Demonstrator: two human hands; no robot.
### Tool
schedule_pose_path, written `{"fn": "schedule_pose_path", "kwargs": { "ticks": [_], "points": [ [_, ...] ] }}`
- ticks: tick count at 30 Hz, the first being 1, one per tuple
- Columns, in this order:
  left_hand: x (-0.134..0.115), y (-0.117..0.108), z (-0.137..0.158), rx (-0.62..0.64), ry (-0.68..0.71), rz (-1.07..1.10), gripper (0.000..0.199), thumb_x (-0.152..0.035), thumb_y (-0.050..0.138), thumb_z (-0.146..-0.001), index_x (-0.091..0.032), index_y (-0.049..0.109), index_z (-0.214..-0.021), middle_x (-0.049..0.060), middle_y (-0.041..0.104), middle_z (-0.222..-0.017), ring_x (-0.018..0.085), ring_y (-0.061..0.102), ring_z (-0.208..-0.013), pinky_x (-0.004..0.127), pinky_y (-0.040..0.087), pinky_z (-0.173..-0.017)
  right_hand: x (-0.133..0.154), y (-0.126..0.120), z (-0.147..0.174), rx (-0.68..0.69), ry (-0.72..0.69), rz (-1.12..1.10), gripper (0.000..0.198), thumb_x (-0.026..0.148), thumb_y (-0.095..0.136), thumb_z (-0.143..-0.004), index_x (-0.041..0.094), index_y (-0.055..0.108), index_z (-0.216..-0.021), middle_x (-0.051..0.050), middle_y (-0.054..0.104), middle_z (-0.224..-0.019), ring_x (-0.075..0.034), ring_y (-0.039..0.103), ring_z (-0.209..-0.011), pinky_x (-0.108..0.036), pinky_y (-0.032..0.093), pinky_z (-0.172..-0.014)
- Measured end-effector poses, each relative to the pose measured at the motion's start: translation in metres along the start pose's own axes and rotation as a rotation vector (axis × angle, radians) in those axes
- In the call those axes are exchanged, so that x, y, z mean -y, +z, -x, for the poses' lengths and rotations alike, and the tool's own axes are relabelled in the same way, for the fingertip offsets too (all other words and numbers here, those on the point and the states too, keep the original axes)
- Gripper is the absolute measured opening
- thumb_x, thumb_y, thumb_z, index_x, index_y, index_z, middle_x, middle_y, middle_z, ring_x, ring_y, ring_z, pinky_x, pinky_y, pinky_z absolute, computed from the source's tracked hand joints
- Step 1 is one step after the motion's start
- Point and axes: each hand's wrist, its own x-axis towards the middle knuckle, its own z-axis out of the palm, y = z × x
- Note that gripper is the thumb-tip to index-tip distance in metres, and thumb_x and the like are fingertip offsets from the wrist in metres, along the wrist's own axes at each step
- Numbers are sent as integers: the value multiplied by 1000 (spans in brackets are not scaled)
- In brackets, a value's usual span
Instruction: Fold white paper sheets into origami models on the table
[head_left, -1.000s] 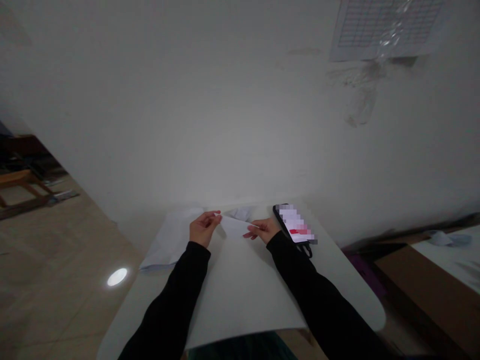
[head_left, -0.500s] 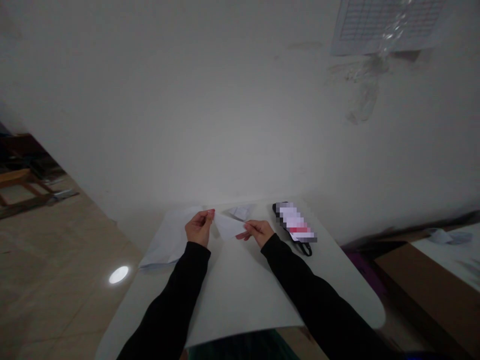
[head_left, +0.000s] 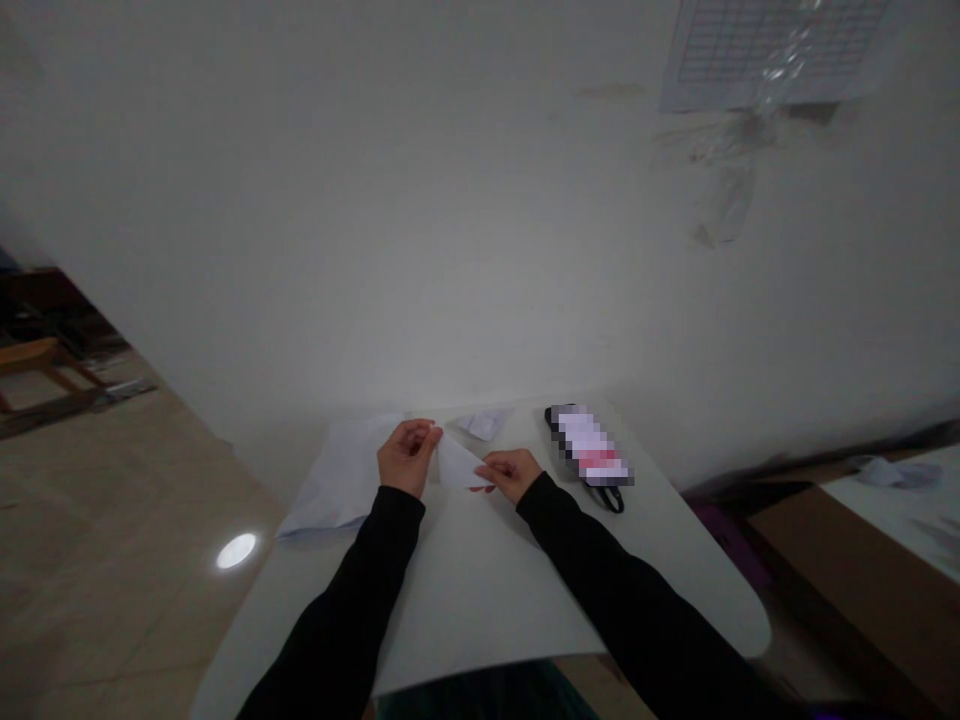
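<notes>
Paper (head_left: 456, 466), white and pointy, is between the two hands, and it looks to be held up over the bench (head_left: 487, 590). The left hand (head_left: 405, 458) pinches its top corner with thumb and finger. The right hand (head_left: 513, 474) pinches its lower right side. So neither hand is nearer; both touch it. Its long edge slopes down in the view, from the left pinch to the right one. Just past the paper, near the wall (head_left: 450, 220), lies a small folded piece (head_left: 484, 424). Big white sheets (head_left: 330, 480) lie to the left, partly behind the left hand. A phone (head_left: 589, 445) with a black loop (head_left: 616, 499) lies to the right, apart from the right hand.
</notes>
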Motion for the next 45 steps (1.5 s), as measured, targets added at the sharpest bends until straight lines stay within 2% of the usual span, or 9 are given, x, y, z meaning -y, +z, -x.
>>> {"fn": "schedule_pose_path", "kwargs": {
  "ticks": [9, 14, 19, 24, 29, 32, 35, 40, 45],
  "points": [
    [-6, 2, 2, 132, 5, 80, 26, -31, 68, -68, -18, 46, -67, -3, 51, -68, 9, 52, -66, 21, 43, -66, 8, -1, 4, -58, -124, 113, 33, 46, 55, -77, 18, 71, -72, -2, 69, -66, -15, 61, -55, -27, 50, -55],
    [-14, 4, 4, 150, -24, 135, 35, -31, 71, -64, -20, 41, -77, -5, 51, -70, 7, 52, -63, 21, 44, -66, 9, 1, 5, -118, -118, 136, 33, 40, 56, -77, 15, 70, -94, -4, 70, -75, -17, 64, -60, -28, 50, -57],
    [-15, 5, 7, 219, -30, 116, 34, -30, 72, -64, -19, 41, -74, -5, 50, -67, 7, 51, -61, 20, 43, -63, 7, 1, 2, -155, -160, 225, 32, 44, 56, -77, 17, 73, -76, -2, 67, -63, -15, 58, -53, -25, 44, -50],
    [-9, 8, 11, 223, -6, 40, 30, -31, 68, -69, -19, 40, -66, -3, 49, -68, 8, 50, -65, 20, 43, -63, 7, 3, 4, -203, -202, 276, 33, 45, 53, -81, 20, 74, -79, -2, 71, -70, -17, 61, -57, -26, 46, -53],
    [-13, 17, 25, 352, -40, -46, 23, -34, 64, -73, -18, 47, -72, 2, 58, -89, 13, 55, -81, 20, 46, -61, 6, 2, 9, -317, -326, 505, 30, 36, 48, -86, 22, 71, -97, -5, 72, -75, -17, 62, -56, -28, 48, -57],
    [-17, 24, 34, 511, -168, 28, 27, -41, 60, -76, -19, 44, -81, 8, 55, -114, 19, 55, -98, 24, 51, -59, 5, 1, 11, -328, -413, 660, 31, 29, 46, -86, 21, 67, -106, -9, 72, -87, -20, 66, -72, -29, 50, -67],
    [-17, 28, 39, 537, -262, 139, 32, -43, 60, -76, -19, 40, -80, 11, 54, -118, 20, 55, -101, 27, 54, -63, 6, 3, 12, -317, -478, 727, 30, 25, 45, -85, 18, 68, -103, -10, 71, -94, -20, 66, -84, -30, 50, -75],
    [-13, 29, 38, 469, -350, 261, 31, -41, 59, -78, -19, 38, -81, 9, 55, -118, 15, 59, -92, 28, 53, -69, 13, 11, 13, -296, -448, 575, 28, 26, 46, -85, 19, 66, -102, -8, 69, -93, -16, 64, -78, -26, 51, -66],
    [-11, 26, 34, 454, -355, 331, 33, -41, 62, -76, -19, 39, -81, 8, 54, -117, 18, 57, -101, 37, 52, -79, 17, 8, 8, -280, -262, 256, 24, 32, 52, -82, 18, 69, -92, -8, 68, -91, -16, 63, -76, -22, 47, -48]
  ]
}}
